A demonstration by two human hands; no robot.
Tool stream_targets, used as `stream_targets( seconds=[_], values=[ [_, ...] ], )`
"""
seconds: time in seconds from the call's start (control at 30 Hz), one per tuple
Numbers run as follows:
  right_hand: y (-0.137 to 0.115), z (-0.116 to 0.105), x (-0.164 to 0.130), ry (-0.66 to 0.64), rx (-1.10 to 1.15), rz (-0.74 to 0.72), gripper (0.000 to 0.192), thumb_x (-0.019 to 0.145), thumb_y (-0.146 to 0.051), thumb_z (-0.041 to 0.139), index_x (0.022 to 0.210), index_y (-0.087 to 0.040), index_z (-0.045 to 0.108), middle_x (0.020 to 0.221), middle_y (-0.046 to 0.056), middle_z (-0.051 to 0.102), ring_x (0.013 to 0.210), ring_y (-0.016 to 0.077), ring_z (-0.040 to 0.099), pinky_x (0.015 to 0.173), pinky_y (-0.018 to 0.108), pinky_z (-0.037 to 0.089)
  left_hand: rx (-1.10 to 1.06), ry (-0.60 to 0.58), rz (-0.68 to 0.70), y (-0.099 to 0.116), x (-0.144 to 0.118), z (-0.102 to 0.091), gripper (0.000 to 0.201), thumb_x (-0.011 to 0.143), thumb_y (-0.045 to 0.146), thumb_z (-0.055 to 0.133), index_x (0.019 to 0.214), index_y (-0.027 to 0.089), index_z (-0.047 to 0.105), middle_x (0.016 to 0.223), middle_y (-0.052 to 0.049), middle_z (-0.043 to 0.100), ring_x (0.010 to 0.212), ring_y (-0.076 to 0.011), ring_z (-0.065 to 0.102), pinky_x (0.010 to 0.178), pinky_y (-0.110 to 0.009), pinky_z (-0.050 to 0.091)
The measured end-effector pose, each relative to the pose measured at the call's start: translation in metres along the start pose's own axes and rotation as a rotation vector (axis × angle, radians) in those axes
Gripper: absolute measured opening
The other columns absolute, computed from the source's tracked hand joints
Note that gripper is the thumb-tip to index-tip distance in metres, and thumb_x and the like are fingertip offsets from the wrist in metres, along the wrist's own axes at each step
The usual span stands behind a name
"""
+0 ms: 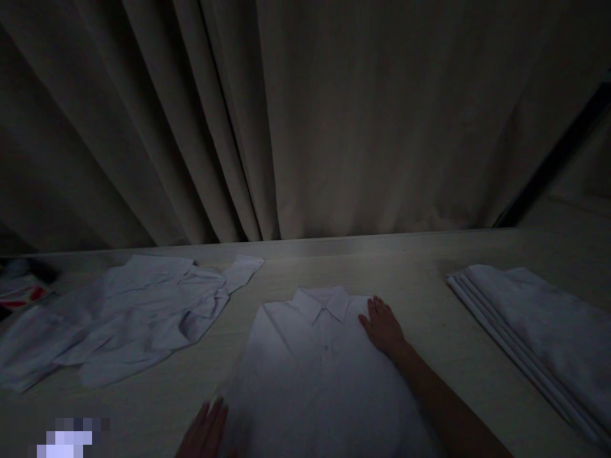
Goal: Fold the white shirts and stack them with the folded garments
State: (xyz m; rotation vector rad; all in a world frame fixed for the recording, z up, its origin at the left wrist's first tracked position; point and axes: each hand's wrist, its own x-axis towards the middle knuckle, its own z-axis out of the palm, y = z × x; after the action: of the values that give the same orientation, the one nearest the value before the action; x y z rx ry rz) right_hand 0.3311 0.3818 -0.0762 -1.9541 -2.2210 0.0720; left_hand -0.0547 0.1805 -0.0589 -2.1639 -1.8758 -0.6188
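Flattened and spread, the left hand [204, 432] lies at the near left edge of the white shirt [315, 369], fingers together and pinching nothing, seemingly pinning the cloth so it stays smooth. Further up, the right hand [382, 327] rests open-palmed on the shirt's right shoulder beside the collar [323, 300]. The shirt lies front up, mid-table [420, 286]. Rumpled shirts [133, 312] sit left, a folded stack [534, 324] right, curtain [305, 114] behind.

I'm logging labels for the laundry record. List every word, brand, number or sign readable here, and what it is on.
None can be read.
Folded shirt under both hands: no print shows.
Red and white thing at far left: too dark and blurred to tell.
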Motion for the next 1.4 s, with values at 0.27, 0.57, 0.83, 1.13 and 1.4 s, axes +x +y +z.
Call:
stream_targets(
  seconds=[0.27, 0.57, 0.83, 1.13, 1.4],
  values=[
    [0.014, -0.011, -0.023, 0.088, -0.071, 0.152, 0.071, 0.093, -0.047, 0.021, 0.139, 0.005, 0.030, 0.148, 0.024, 0.029, 0.138, 0.0316, 0.024, 0.114, 0.044, 0.016, 0.204, -0.071, 0.161, 0.023, 0.157, 0.049, 0.053, 0.091, 0.039, 0.031, 0.123, 0.004, 0.054, 0.132, -0.020, 0.055, 0.126, -0.0301, 0.047, 0.104, -0.045, 0.044],
    [0.001, -0.007, -0.004, -0.014, -0.037, 0.032, 0.074, 0.093, -0.053, 0.016, 0.141, 0.001, 0.029, 0.149, 0.021, 0.028, 0.139, 0.0286, 0.024, 0.115, 0.041, 0.017, 0.193, -0.131, 0.112, -0.002, 0.168, 0.107, 0.074, 0.087, 0.059, 0.029, 0.125, -0.001, 0.050, 0.135, -0.026, 0.048, 0.129, -0.0335, 0.043, 0.106, -0.047, 0.039],
    [0.003, 0.001, 0.005, 0.004, -0.010, -0.011, 0.078, 0.090, -0.060, 0.018, 0.141, -0.002, 0.031, 0.149, 0.021, 0.028, 0.139, 0.0295, 0.022, 0.114, 0.046, 0.016, 0.218, -0.199, 0.043, -0.002, 0.168, 0.091, 0.072, 0.089, 0.054, 0.027, 0.130, -0.002, 0.046, 0.139, -0.026, 0.044, 0.133, -0.0341, 0.036, 0.109, -0.048, 0.034],
    [-0.015, -0.002, 0.020, -0.033, 0.021, -0.159, 0.072, 0.092, -0.056, 0.019, 0.141, -0.005, 0.032, 0.150, 0.019, 0.026, 0.140, 0.0292, 0.021, 0.115, 0.043, 0.015, 0.161, -0.262, 0.027, -0.002, 0.169, 0.099, 0.074, 0.086, 0.059, 0.030, 0.134, 0.004, 0.042, 0.144, -0.023, 0.038, 0.135, -0.0348, 0.032, 0.110, -0.048, 0.032],
    [-0.014, -0.004, 0.020, -0.045, 0.031, -0.148, 0.070, 0.091, -0.059, 0.020, 0.143, -0.012, 0.032, 0.152, 0.016, 0.024, 0.140, 0.0287, 0.019, 0.115, 0.045, 0.016, 0.137, -0.228, 0.066, -0.003, 0.171, 0.099, 0.073, 0.086, 0.060, 0.032, 0.133, 0.006, 0.043, 0.144, -0.023, 0.039, 0.136, -0.0340, 0.031, 0.111, -0.050, 0.029]
  ],
)
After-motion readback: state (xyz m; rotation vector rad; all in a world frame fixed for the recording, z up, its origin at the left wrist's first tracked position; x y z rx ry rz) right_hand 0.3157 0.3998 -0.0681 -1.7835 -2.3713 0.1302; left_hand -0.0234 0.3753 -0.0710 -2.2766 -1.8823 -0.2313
